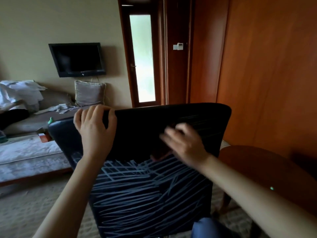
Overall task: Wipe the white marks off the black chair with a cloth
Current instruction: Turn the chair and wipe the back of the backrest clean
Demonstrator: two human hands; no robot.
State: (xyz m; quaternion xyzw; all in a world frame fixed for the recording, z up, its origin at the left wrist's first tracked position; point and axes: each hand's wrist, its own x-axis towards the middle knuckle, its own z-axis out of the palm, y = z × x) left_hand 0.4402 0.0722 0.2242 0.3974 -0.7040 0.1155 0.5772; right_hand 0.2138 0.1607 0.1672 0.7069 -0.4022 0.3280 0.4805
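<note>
The black chair (140, 131) stands in front of me with its back towards me. Its upper half is plain black, with faint lines at the upper right. Many white marks (145, 194) cross the lower half. My left hand (94, 127) grips the top edge of the backrest at its left end, fingers curled over the rim. My right hand (185, 143) is blurred and lies against the backrest right of centre, on a dark reddish cloth (160, 154) that shows just below its fingers. How the fingers hold the cloth is lost in the blur.
A round wooden table (267, 170) stands close on the right. A low sofa (34, 121) with a cushion and white clothes runs along the left wall under a television (77, 60). Wooden panelling and a glass door (143, 57) lie behind the chair. Carpet covers the floor.
</note>
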